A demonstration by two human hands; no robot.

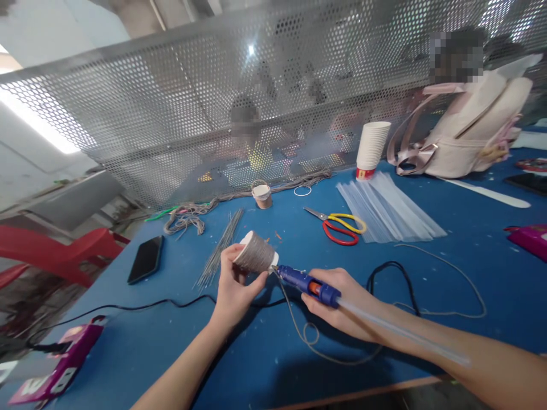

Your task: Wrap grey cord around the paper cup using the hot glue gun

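My left hand (235, 279) is closed around a paper cup (256, 254) wrapped in grey-brown cord, tilted on its side above the table. In my right hand (337, 299) is a blue hot glue gun (299, 280), its nozzle at the cup's white rim. A long clear glue stick (397, 329) sticks out of the gun's back over my right forearm. Loose cord (316, 344) trails from the cup's rim across the blue table in loops. Whether the nozzle touches the cup I cannot tell.
Red-and-yellow scissors (339, 225), clear glue sticks (391, 210), stacked paper cups (372, 149) and a small basket (261, 195) stand beyond my hands. Thin wires (222, 247), a phone (146, 259) and a purple power strip (64, 364) lie left. A perforated metal screen (192, 114) rises behind; a bag (465, 136) sits right.
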